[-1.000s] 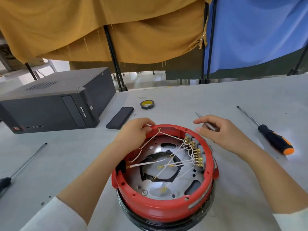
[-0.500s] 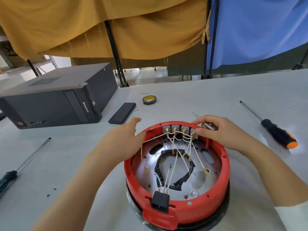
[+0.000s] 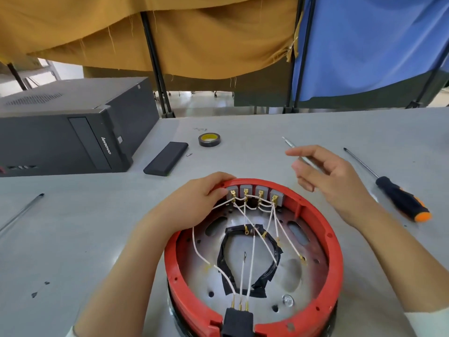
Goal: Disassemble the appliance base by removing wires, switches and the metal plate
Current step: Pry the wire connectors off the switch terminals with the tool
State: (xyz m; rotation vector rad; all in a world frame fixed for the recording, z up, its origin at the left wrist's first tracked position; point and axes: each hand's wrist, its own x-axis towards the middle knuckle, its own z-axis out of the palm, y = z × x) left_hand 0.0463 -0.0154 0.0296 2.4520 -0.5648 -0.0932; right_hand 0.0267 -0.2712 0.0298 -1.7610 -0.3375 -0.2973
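Note:
The red round appliance base [image 3: 335, 251] lies open side up on the grey table. Its metal plate [image 3: 291, 271] carries black tape and thin white wires [image 3: 252, 259]. These wires run from a row of grey switches [image 3: 261, 192] at the far rim to a black plug socket [image 3: 238, 322] at the near rim. My left hand [image 3: 194, 203] grips the far-left rim, with its fingers curled over the edge beside the leftmost switch. My right hand [image 3: 332, 183] hovers above the far-right rim and holds a thin metal tool [image 3: 289, 143].
A black computer case [image 3: 73, 132] stands at the left. Beside it are a flat black device [image 3: 166, 158], a small screw [image 3: 189, 154] and a tape roll [image 3: 209, 139]. An orange-tipped screwdriver [image 3: 398, 198] lies at the right. A long screwdriver [image 3: 21, 212] lies at the left edge.
The base has turned, so the switches now face away and the plug socket faces me. My right hand has lifted off the rim with the tool. My left hand has moved to grip the rim.

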